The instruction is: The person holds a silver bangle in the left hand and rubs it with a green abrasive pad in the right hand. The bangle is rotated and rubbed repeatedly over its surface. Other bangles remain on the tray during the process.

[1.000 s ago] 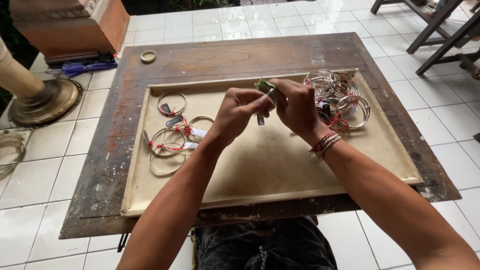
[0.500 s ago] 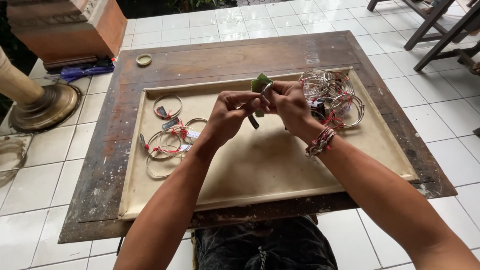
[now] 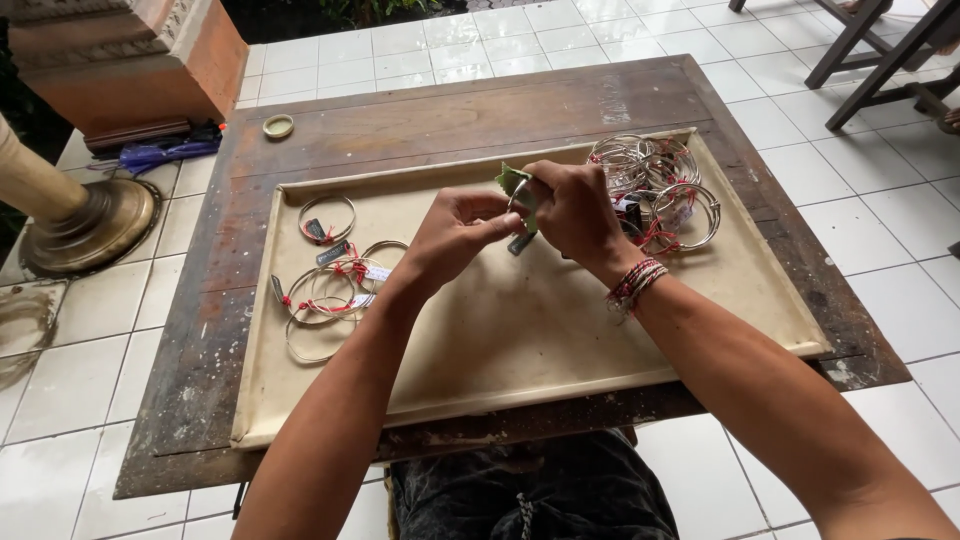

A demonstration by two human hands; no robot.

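Observation:
Both hands meet above the middle of a shallow beige tray [image 3: 520,340] on a worn wooden table [image 3: 430,120]. My right hand [image 3: 575,215] grips a thin silver bangle with a small dark tag [image 3: 520,243] hanging from it, and a green cloth scrap [image 3: 512,178] sticks out above the fingers. My left hand [image 3: 455,232] pinches the same bangle from the left. A heap of silver bangles with red strings [image 3: 655,190] lies just right of my right hand. Several tagged bangles [image 3: 330,275] lie spread on the tray's left side.
A small round lid [image 3: 278,126] sits at the table's far left corner. A brass base with a pale column [image 3: 80,225] stands on the white tiled floor to the left, beside a brick pedestal [image 3: 130,60]. Dark wooden chair legs [image 3: 880,60] stand at the far right.
Both hands have stayed together over the tray, working the bangle; the green cloth now shows above the fingers. The view has shifted slightly.

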